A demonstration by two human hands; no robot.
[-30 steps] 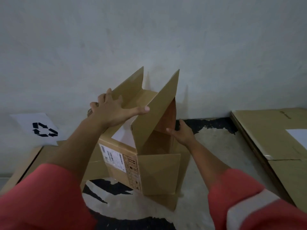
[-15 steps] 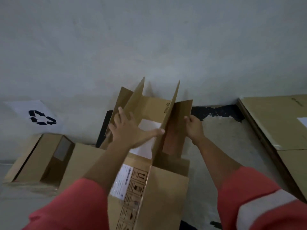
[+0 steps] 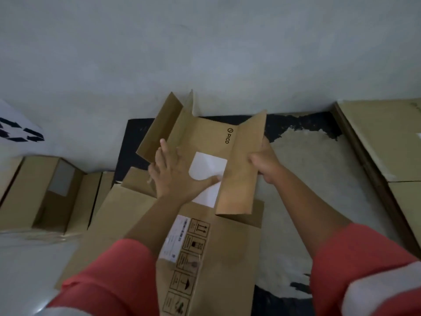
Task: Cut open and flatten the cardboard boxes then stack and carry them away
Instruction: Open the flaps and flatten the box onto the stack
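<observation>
Your left hand (image 3: 180, 176) pressed flat and open on the cardboard box (image 3: 227, 258) lying on the floor, your right hand (image 3: 266, 166) gripped its 3 o'clock flap (image 3: 241, 174), and its long axis ran 6 to 12 o'clock, flaps pointing to 12.

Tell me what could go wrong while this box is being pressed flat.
1. The right hand grips the raised right flap with bare fingers; the raw edge could cut or pinch them as it folds.
2. The left hand presses partly on the white label, which looks smooth, so the palm might slip.
3. The left flap stands up close to the wall; it may jam or spring back instead of lying flat.
</observation>
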